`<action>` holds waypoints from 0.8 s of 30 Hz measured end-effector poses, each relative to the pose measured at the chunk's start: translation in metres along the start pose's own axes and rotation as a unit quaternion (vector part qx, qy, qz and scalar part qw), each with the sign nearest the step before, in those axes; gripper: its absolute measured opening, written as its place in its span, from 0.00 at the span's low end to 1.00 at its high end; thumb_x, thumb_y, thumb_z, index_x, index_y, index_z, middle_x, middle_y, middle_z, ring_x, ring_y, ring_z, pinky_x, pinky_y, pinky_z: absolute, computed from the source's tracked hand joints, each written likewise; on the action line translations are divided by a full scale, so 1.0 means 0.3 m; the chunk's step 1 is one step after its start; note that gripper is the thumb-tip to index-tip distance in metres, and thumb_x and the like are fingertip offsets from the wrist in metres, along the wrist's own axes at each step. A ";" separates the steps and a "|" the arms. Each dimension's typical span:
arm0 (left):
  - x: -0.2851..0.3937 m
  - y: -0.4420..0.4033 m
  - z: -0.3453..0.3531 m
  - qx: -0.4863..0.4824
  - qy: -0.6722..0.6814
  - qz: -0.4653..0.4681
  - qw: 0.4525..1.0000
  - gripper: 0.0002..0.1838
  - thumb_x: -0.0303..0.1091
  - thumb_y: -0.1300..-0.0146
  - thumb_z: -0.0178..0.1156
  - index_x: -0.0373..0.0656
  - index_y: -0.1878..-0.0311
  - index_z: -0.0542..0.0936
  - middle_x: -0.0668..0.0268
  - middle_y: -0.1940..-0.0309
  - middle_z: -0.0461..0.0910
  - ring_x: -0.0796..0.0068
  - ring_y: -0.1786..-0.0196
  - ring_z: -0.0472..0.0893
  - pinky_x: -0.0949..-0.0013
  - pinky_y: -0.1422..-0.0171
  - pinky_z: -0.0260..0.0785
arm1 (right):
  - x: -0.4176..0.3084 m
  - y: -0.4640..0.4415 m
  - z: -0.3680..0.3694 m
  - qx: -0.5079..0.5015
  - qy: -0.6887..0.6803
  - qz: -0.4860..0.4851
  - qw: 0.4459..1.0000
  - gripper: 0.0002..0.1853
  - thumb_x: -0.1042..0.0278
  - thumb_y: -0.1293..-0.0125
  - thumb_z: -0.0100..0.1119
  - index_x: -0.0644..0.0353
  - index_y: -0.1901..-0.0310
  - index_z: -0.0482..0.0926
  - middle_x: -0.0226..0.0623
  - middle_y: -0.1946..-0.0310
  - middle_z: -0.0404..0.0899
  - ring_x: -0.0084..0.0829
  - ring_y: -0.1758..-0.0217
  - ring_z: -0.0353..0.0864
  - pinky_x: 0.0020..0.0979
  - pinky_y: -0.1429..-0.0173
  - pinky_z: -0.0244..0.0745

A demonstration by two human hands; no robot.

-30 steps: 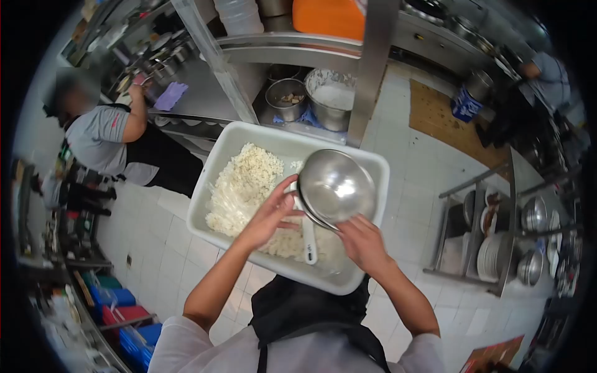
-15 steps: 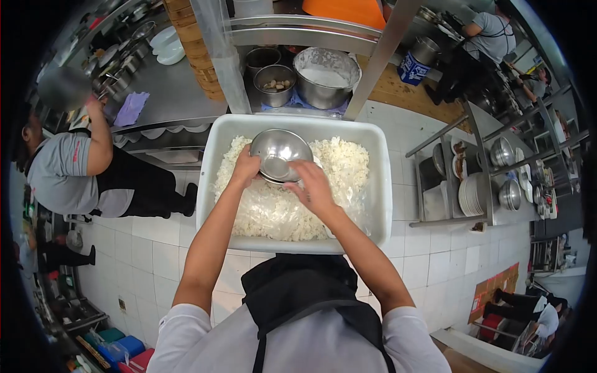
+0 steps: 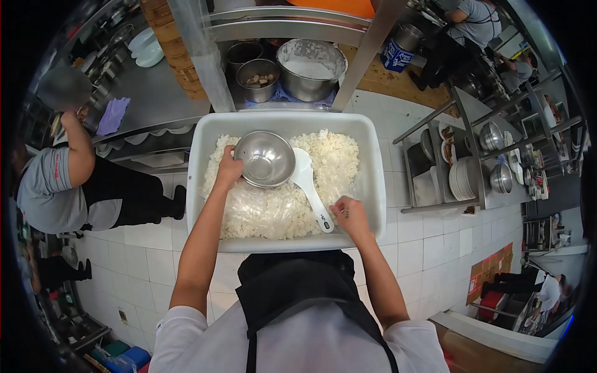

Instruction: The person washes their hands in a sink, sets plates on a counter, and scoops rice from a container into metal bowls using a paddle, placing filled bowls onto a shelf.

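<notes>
My left hand grips the left rim of a round steel bowl, whose hollow faces up over the rice. Cooked white rice fills a large white tub, partly covered by clear plastic film. A white rice paddle lies slantwise on the rice, its head beside the bowl and its handle toward me. Just right of the handle's end is my right hand, fingers curled in. Whether it touches the handle or the film there, I cannot make out.
Behind the tub, a steel shelf holds a large pot with white residue and a smaller pot of brownish pieces. A co-worker stands at the left counter. On the right is a rack with stacked plates and bowls.
My right hand has left the bowl and moved down and right to the paddle's handle end. The paddle, mostly covered before, now shows fully. My left hand keeps the bowl.
</notes>
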State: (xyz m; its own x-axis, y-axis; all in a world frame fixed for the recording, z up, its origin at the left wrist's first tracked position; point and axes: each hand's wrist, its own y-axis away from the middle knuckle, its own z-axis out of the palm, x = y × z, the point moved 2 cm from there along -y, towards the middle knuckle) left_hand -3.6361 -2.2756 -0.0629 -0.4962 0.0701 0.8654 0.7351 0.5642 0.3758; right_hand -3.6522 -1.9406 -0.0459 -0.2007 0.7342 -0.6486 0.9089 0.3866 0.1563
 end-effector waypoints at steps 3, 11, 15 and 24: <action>-0.009 -0.023 -0.004 0.012 -0.081 -0.025 0.996 0.16 0.26 0.49 0.49 0.34 0.54 0.65 0.50 0.63 0.73 0.60 0.68 0.79 0.63 0.77 0.76 | -0.040 -0.006 0.059 -0.020 0.043 -0.052 0.998 0.11 0.65 0.52 0.63 0.65 0.74 0.76 0.49 0.78 0.76 0.49 0.72 0.76 0.41 0.65 0.72; -0.007 -0.042 -0.035 0.004 -0.111 -0.013 0.994 0.17 0.29 0.51 0.53 0.28 0.58 0.68 0.47 0.64 0.74 0.58 0.69 0.79 0.64 0.77 0.76 | -0.030 -0.037 0.153 -0.127 0.195 0.021 0.972 0.18 0.57 0.52 0.64 0.65 0.70 0.75 0.49 0.71 0.78 0.45 0.65 0.78 0.39 0.60 0.73; -0.031 -0.083 -0.083 0.023 -0.115 0.027 0.993 0.19 0.30 0.50 0.54 0.26 0.57 0.68 0.48 0.67 0.75 0.59 0.72 0.79 0.65 0.79 0.75 | -0.043 -0.058 0.160 -0.164 0.185 0.070 0.966 0.20 0.59 0.52 0.64 0.68 0.64 0.74 0.51 0.67 0.77 0.45 0.59 0.78 0.38 0.56 0.73; 0.010 -0.043 -0.153 0.050 -0.073 0.026 0.996 0.17 0.30 0.50 0.53 0.24 0.60 0.69 0.47 0.70 0.75 0.60 0.77 0.79 0.66 0.83 0.73 | 0.008 -0.079 0.186 -0.114 0.123 0.028 0.985 0.17 0.60 0.51 0.63 0.64 0.66 0.73 0.48 0.70 0.77 0.45 0.63 0.78 0.39 0.58 0.72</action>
State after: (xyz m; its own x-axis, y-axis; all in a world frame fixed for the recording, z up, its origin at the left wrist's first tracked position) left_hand -3.6259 -2.3204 -0.0499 -0.5267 0.2157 0.8223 0.7153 0.6351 0.2915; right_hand -3.6539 -1.9791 -0.0927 -0.2606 0.8598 -0.4391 0.8206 0.4369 0.3684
